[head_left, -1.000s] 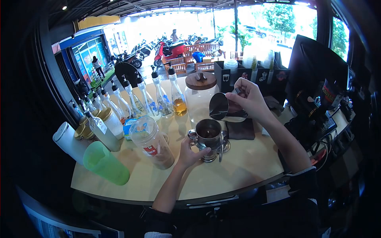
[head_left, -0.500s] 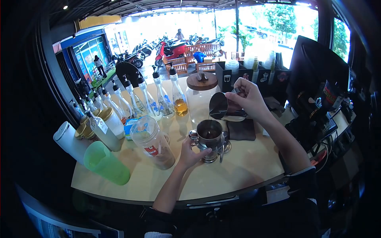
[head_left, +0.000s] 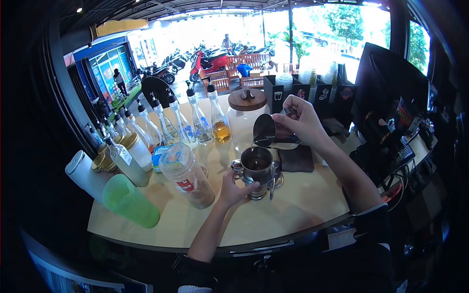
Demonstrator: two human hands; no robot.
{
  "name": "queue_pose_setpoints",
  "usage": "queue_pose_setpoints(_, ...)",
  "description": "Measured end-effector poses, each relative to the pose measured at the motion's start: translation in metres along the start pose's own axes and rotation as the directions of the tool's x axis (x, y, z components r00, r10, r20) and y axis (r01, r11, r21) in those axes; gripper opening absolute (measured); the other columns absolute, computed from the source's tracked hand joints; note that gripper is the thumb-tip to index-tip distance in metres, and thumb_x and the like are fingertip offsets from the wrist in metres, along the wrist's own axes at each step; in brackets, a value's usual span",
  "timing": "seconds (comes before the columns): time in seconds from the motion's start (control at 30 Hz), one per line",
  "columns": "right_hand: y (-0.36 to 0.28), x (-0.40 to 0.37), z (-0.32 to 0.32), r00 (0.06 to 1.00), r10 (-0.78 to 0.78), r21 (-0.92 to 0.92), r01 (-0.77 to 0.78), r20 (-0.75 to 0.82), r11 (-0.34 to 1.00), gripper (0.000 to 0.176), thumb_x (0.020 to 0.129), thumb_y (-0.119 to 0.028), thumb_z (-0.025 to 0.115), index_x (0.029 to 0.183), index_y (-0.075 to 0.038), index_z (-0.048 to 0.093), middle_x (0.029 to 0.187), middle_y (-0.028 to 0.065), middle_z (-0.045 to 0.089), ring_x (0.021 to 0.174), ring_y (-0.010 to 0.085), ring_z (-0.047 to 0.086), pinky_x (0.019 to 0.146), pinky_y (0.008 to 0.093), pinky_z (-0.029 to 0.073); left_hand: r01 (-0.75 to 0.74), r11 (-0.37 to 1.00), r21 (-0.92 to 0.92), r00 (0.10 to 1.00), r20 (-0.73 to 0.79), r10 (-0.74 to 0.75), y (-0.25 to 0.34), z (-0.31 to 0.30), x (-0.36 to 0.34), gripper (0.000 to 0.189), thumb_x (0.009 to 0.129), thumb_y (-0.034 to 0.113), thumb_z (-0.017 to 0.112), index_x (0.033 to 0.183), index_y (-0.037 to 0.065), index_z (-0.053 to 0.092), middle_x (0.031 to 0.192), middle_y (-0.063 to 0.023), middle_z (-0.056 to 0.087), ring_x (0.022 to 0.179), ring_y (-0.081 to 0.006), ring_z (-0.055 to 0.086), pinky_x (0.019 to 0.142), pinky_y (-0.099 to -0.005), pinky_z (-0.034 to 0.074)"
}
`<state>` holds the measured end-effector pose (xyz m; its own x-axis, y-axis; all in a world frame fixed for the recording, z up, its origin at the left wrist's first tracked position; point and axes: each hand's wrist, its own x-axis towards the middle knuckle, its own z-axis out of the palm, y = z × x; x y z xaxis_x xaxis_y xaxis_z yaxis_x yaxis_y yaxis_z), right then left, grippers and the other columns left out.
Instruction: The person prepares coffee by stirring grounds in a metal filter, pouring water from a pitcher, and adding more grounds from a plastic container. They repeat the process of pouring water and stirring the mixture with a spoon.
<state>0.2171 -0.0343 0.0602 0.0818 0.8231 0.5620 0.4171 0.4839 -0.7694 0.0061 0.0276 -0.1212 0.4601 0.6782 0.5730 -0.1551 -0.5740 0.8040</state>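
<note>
My left hand (head_left: 234, 187) is closed around the side of a metal cup (head_left: 257, 168), with the thumb across its front. The cup stands upright on the counter, and dark contents show inside its open mouth. Above it, my right hand (head_left: 303, 119) grips a dark metal pitcher (head_left: 265, 131) by the handle. The pitcher is steeply tilted, its mouth turned left and down over the cup. Whether liquid is still falling from it I cannot make out. A spoon (head_left: 272, 188) or similar thin metal piece leans beside the cup.
A clear shaker (head_left: 188, 178) and a green pitcher (head_left: 132, 202) stand to the left on the counter (head_left: 273, 224). Behind are several pump bottles (head_left: 221, 122) and a wood-lidded jar (head_left: 247, 117). A dark folded cloth (head_left: 296, 159) lies right of the cup; cup holders (head_left: 305, 90) stand beyond.
My right hand and the pitcher have shifted slightly left, and the pitcher looks tipped further. The thin stream seen earlier below its lip is no longer distinct. My left hand keeps its hold.
</note>
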Motion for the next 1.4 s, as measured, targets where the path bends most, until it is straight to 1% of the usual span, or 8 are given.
queue_pose_setpoints(0.3, -0.007, -0.006, 0.001, 1.000, -0.008, 0.019, 0.008, 0.023, 1.000, 0.026, 0.080, -0.008, 0.072, 0.080, -0.003, 0.047, 0.072, -0.0021, 0.055, 0.068, -0.0010, 0.047, 0.058, 0.0165, 0.040, -0.022, 1.000, 0.008, 1.000, 0.009, 0.022, 0.003, 0.000, 0.000, 0.060, 0.067, 0.024, 0.082, 0.115, 0.001, 0.055, 0.102, -0.0091, 0.065, 0.094, -0.0176, 0.063, 0.084, -0.0334, 0.050)
queue_pose_setpoints(0.5, 0.000, -0.015, -0.008, 1.000, 0.014, 0.020, -0.014, 0.007, 1.000, 0.028, 0.080, -0.008, 0.073, 0.076, -0.006, 0.045, 0.066, -0.0064, 0.045, 0.063, -0.0011, 0.040, 0.054, 0.0164, 0.034, -0.011, 1.000, -0.014, 1.000, -0.007, 0.011, 0.001, 0.000, 0.000, 0.059, 0.067, 0.023, 0.082, 0.115, 0.001, 0.056, 0.103, -0.0094, 0.065, 0.094, -0.0174, 0.064, 0.084, -0.0330, 0.050)
queue_pose_setpoints(0.7, 0.035, -0.037, -0.023, 0.990, 0.099, 0.229, -0.073, -0.103, 0.971, 0.027, 0.083, -0.008, 0.070, 0.075, -0.008, 0.045, 0.066, -0.0058, 0.046, 0.061, 0.0002, 0.042, 0.051, 0.0178, 0.035, 0.019, 0.999, -0.027, 1.000, -0.005, -0.019, 0.001, 0.000, -0.001, 0.059, 0.067, 0.024, 0.083, 0.114, 0.001, 0.056, 0.102, -0.0092, 0.066, 0.094, -0.0174, 0.064, 0.085, -0.0333, 0.050)
queue_pose_setpoints(0.8, 0.060, -0.062, -0.035, 0.952, 0.277, 0.448, -0.191, -0.132, 0.873, 0.021, 0.087, -0.006, 0.064, 0.078, -0.008, 0.045, 0.071, -0.0002, 0.056, 0.064, 0.0059, 0.055, 0.051, 0.0227, 0.046, 0.010, 1.000, 0.005, 1.000, -0.024, -0.009, 0.000, 0.000, -0.002, 0.057, 0.067, 0.024, 0.083, 0.112, 0.002, 0.057, 0.100, -0.0089, 0.066, 0.093, -0.0172, 0.064, 0.084, -0.0331, 0.050)
queue_pose_setpoints(0.9, 0.087, -0.088, -0.044, 0.918, 0.377, 0.549, -0.254, -0.121, 0.796, 0.020, 0.088, -0.003, 0.061, 0.078, -0.010, 0.045, 0.069, -0.0008, 0.054, 0.062, 0.0056, 0.052, 0.052, 0.0216, 0.042, 0.017, 1.000, -0.002, 0.999, -0.035, -0.017, 0.000, 0.000, -0.002, 0.056, 0.066, 0.025, 0.083, 0.110, 0.002, 0.058, 0.100, -0.0089, 0.066, 0.092, -0.0171, 0.064, 0.084, -0.0330, 0.050)
queue_pose_setpoints(1.1, 0.157, -0.133, -0.050, 0.871, 0.455, 0.676, -0.224, -0.184, 0.702, 0.020, 0.087, -0.001, 0.060, 0.077, -0.011, 0.047, 0.065, -0.0028, 0.049, 0.057, 0.0056, 0.043, 0.054, 0.0207, 0.033, 0.036, 0.999, -0.040, 0.999, -0.030, -0.038, -0.004, 0.001, -0.003, 0.056, 0.066, 0.026, 0.084, 0.110, 0.002, 0.058, 0.099, -0.0083, 0.066, 0.091, -0.0161, 0.064, 0.084, -0.0323, 0.049)
queue_pose_setpoints(1.27, 0.189, -0.144, -0.047, 0.856, 0.476, 0.688, -0.221, -0.203, 0.691, 0.016, 0.091, -0.006, 0.056, 0.078, -0.011, 0.047, 0.066, -0.0015, 0.048, 0.059, 0.0105, 0.048, 0.057, 0.0283, 0.041, 0.003, 0.999, -0.049, 0.999, -0.047, -0.005, -0.004, 0.002, -0.003, 0.055, 0.066, 0.026, 0.084, 0.109, 0.003, 0.059, 0.099, -0.0067, 0.066, 0.090, -0.0150, 0.063, 0.081, -0.0316, 0.048)
queue_pose_setpoints(1.4, 0.194, -0.150, -0.047, 0.855, 0.491, 0.701, -0.249, -0.164, 0.668, 0.015, 0.092, -0.007, 0.054, 0.080, -0.011, 0.047, 0.067, -0.0013, 0.049, 0.061, 0.0107, 0.048, 0.058, 0.0280, 0.041, 0.005, 0.999, -0.044, 0.998, -0.066, -0.008, -0.005, 0.003, -0.003, 0.056, 0.065, 0.028, 0.084, 0.109, 0.003, 0.059, 0.098, -0.0057, 0.066, 0.089, -0.0146, 0.062, 0.080, -0.0319, 0.048)
